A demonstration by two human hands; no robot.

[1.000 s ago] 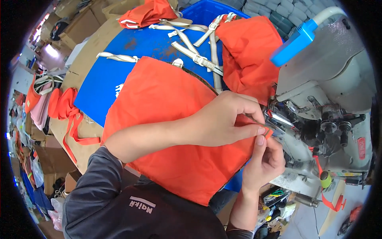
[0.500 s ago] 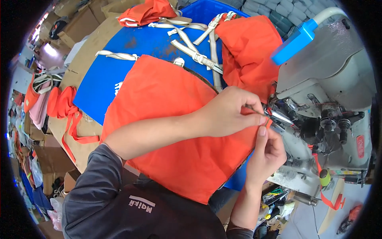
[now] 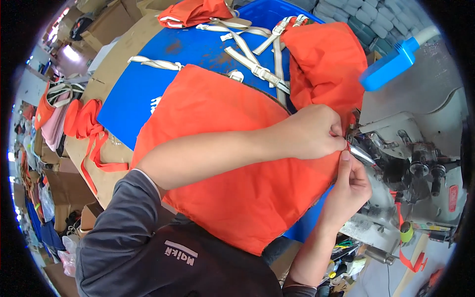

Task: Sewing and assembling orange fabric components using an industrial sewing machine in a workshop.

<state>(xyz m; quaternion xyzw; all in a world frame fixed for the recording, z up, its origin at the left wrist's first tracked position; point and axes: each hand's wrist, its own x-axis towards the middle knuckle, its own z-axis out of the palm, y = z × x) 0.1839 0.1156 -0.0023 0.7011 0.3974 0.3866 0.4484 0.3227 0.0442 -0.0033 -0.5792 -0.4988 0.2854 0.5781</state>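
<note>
The biggest risk, as I judge it, is to the fingers: both hands pinch the orange cloth [image 3: 232, 163] right at the sewing machine [image 3: 420, 148], centre right of the frame, so a slip could carry a fingertip under the metal foot. The slick, thin cloth could also slide or pucker and spoil the seam. It spreads wide across the middle of the frame, smooth and slightly glossy, draped over a blue sheet [image 3: 143, 94] on the brown table [image 3: 109, 49]. The machine is grey, hard metal, worn and oily-looking. Cream webbing straps [image 3: 252, 59] with buckles lie at upper centre. The left hand [image 3: 309, 131] is clenched on the cloth's edge; the right hand [image 3: 349, 185] grips it from below.
</note>
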